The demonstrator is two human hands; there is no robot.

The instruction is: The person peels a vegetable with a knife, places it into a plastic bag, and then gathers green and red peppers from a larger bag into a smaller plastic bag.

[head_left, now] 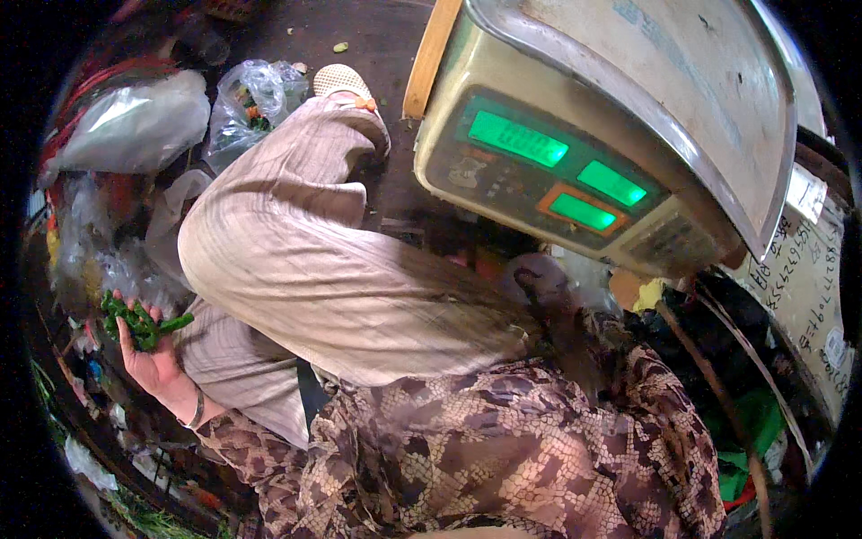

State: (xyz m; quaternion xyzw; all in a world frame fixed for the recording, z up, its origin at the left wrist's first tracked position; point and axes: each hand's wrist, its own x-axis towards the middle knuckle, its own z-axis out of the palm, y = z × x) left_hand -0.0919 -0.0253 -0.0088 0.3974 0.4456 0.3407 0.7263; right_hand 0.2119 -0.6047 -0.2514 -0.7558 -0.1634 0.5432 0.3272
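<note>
The grip of the left hand (154,361) is cupped about a cluster of green peppers (142,325), the thumb on the near side and the fingertips showing behind them; the peppers are in the palm, beside the trousers (359,287) at the left of the view. Whether the right hand is curled or spread I cannot tell: the area past the right sleeve (660,382) is dim and blurred.

Just beyond the left hand lie crumpled clear plastic bags (126,256), leaving it little room forward, and the raised knee closes in on its right. Farther off are a large whitish bag (135,126), with red strands (112,79) behind it, and a clear bag (256,103) with green and orange bits inside.

The widest open stretch is the dark floor (382,31) between the light shoe (341,83) and a wooden strip (432,58). That strip stands against the scale (449,144), whose lit green displays face the lap and whose metal pan (669,81) fills the upper right.
</note>
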